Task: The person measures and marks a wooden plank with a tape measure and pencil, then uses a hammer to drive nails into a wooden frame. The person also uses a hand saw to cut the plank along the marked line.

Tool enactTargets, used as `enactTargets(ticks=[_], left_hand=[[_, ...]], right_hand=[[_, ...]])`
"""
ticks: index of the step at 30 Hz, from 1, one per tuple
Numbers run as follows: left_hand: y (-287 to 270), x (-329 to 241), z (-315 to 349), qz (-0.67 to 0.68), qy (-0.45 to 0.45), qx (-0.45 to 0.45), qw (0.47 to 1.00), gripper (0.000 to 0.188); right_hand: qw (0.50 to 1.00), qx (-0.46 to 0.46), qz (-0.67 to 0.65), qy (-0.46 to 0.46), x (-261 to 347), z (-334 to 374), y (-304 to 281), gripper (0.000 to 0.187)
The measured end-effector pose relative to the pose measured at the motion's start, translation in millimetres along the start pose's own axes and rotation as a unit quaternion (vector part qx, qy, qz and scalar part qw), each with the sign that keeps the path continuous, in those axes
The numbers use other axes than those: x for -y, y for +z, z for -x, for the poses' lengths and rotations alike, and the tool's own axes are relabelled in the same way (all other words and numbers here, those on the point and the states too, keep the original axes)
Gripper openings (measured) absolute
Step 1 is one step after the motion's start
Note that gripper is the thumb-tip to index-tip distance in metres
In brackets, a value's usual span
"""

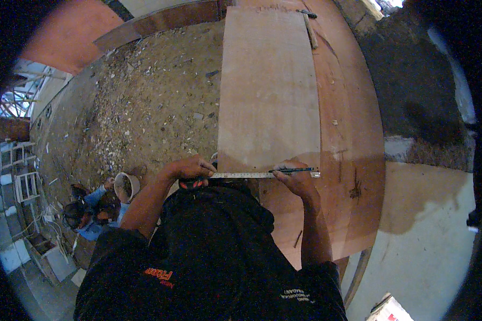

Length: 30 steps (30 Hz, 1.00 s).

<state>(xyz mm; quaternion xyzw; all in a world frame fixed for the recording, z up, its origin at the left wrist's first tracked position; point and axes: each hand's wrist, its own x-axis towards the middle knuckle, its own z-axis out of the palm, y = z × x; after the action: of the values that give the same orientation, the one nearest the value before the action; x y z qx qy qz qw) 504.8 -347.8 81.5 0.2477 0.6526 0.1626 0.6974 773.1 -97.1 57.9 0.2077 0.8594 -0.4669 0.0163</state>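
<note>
A pale plywood panel (270, 96) lies lengthwise in front of me. Along its near edge stretches the blade of a tape measure (241, 175), its hooked end by the panel's right edge. My left hand (194, 168) is closed on the tape at the panel's left corner; the red and black case shows just below the fingers. My right hand (295, 179) pinches a dark, slim pen (292, 170) and rests on the blade near its hooked end. The pen lies nearly parallel to the tape. Some right fingertips are hard to make out.
Beneath the panel is a larger reddish board (353, 128), with a narrow wood strip (310, 32) and a dark tool (307, 13) at the far end. Rubble-strewn ground (155, 96) spreads left. At lower left a person (91, 214) crouches beside a pale bucket (127, 187).
</note>
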Motion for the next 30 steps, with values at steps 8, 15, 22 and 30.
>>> enactTargets(ticks=[8,15,22,30], left_hand=[[1,10,-7,0.011,0.019,-0.018,1.0,0.03],[3,1,8,-0.045,0.025,0.003,0.999,0.022],[-13,67,53,0.0,-0.086,-0.059,0.994,0.02],[-43,176,107,-0.264,0.042,-0.15,0.952,0.027]], right_hand=[[0.998,0.002,0.061,0.028,4,-2,5,0.026],[0.991,0.021,0.086,0.1,2,-8,9,0.03],[0.997,0.01,0.035,0.067,-4,-6,9,0.02],[0.992,-0.01,-0.048,0.119,2,-7,8,0.022]])
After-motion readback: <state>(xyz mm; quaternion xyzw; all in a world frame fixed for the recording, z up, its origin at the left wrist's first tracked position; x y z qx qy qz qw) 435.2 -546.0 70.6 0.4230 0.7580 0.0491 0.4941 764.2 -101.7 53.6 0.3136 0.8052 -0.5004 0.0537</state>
